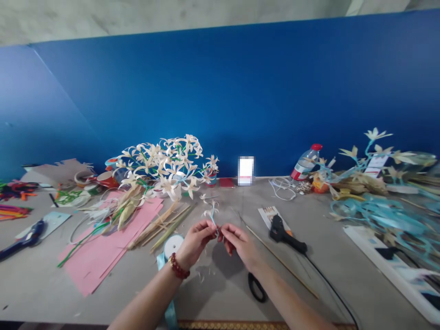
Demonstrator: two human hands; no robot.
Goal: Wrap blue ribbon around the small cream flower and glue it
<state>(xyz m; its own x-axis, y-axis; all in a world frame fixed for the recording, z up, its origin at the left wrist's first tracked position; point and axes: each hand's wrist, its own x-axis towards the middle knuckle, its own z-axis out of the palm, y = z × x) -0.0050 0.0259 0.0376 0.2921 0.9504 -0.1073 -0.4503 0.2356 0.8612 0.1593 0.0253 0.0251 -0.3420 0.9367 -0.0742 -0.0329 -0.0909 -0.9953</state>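
Near the middle of the table my left hand (202, 236) pinches the light-blue wrapped stem of a small white craft flower (211, 212). Close beside it, my right hand (235, 240) has its thumb and finger pressed together at the lower end of that stem. The flower points up and away from me. A spool of light-blue ribbon (173, 245) lies by my left wrist, its tail hanging toward the front edge. Under my right forearm a black scissor handle (257, 288) shows; the rest is hidden.
A bunch of white craft flowers (168, 165) stands at the back left. Pink paper (99, 261) and dried strips (154, 224) lie left. A black glue gun (285, 233), a thin stick (278, 259), a bottle (304, 165), blue ribbon (385, 213) and a power strip (388, 270) are right.
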